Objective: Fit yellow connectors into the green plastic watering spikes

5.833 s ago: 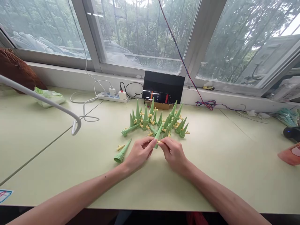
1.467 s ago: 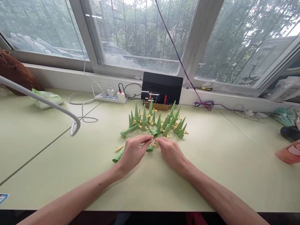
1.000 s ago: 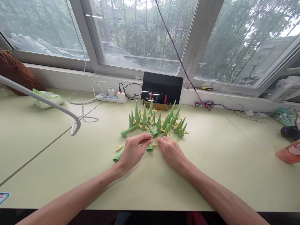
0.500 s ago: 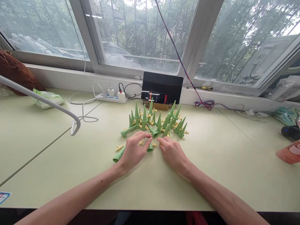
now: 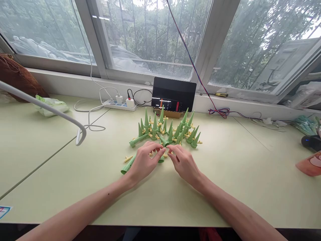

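Observation:
My left hand hovers over the table with thumb and fingertips pinched together; something small may be between them, too small to name. Close by on the right, my right hand is also curled in a pinch, its fingertips almost meeting the left ones. What it holds is hidden. Under the left hand lie a green watering spike and a green ribbed end. A loose yellow valve piece rests left of the wrist. Just beyond the fingertips a tilted green spike shows its open end.
Several upright green spikes with yellow valves stand behind my hands. A dark tablet leans near the window, with a power strip to its left. A white curved tube crosses at left; an orange container is at right.
My right hand has moved slightly left and up, bringing its fingertips close to those of my left hand. The left hand has barely moved.

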A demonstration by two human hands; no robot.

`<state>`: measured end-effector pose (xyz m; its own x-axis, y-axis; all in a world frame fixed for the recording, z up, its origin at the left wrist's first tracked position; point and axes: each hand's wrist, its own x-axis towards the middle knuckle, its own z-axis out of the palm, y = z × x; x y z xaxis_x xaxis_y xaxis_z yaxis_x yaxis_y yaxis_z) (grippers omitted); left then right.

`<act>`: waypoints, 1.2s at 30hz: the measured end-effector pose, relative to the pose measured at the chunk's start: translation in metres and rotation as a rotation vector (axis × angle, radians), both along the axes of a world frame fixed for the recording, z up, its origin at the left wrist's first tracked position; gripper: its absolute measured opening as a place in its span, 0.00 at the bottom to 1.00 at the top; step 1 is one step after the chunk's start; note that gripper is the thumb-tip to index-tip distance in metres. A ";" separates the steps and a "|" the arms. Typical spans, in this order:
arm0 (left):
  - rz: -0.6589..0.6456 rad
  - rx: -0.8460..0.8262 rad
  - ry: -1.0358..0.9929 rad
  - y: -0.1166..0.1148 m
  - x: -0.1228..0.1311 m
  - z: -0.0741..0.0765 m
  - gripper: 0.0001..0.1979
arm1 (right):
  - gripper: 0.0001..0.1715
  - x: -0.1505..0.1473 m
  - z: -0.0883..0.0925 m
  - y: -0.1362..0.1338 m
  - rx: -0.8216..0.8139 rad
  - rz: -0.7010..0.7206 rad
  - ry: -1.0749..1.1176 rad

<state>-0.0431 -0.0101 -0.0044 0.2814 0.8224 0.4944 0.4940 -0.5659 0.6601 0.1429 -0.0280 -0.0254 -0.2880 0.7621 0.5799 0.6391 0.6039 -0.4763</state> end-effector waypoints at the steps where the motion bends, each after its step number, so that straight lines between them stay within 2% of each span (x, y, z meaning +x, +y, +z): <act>1: -0.010 -0.009 0.011 0.000 0.000 0.000 0.09 | 0.14 -0.001 0.000 -0.001 0.017 0.013 0.023; 13: -0.089 -0.021 0.043 -0.003 0.001 0.002 0.13 | 0.15 -0.002 -0.003 -0.005 0.008 0.045 0.031; 26: -0.095 -0.017 0.084 -0.003 0.002 0.000 0.15 | 0.14 -0.003 -0.003 -0.004 0.037 0.050 0.071; 36: -0.084 0.022 0.021 -0.002 0.001 0.000 0.11 | 0.11 -0.003 0.000 -0.005 -0.064 0.005 0.146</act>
<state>-0.0421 -0.0119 -0.0046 0.3595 0.7845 0.5053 0.4573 -0.6201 0.6375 0.1396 -0.0329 -0.0256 -0.2081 0.7975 0.5662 0.5574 0.5724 -0.6014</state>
